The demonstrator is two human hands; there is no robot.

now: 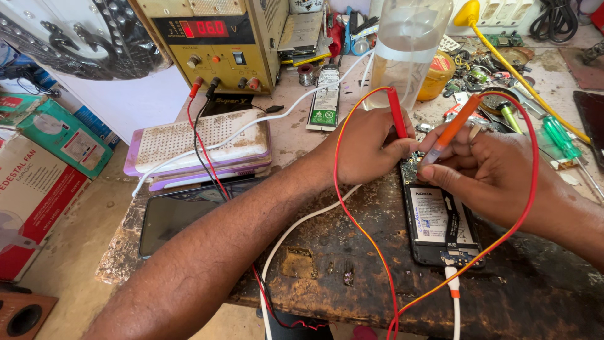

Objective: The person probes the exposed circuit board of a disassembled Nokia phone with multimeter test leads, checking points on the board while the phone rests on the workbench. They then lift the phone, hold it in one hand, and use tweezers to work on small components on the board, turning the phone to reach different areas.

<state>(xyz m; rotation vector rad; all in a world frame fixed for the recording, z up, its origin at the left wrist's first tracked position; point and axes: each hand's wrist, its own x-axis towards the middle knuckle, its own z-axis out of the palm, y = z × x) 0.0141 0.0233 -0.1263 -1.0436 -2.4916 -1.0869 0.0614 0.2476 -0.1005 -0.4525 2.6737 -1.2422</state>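
Phone (440, 223) sits opened up near the tabletop's (352, 252) front edge, toward the right side, back cover off so we can see the battery and board. Our left hand (365, 148) has its grip pinched on the red probe (397, 113), tip down at the phone's top end. Our right hand (497, 173) pinches the orange probe (453, 132) the same way, tip landing right beside the red one on the board. Red and orange leads loop off both probes and run down over the front edge. A white cable (454, 296) is plugged into the phone's bottom. Back left we've got the yellow power supply (214, 44) with its red display lit, and a clear bottle (409, 44) stands just behind our hands. Screwdrivers (560, 138) lie near the right edge.
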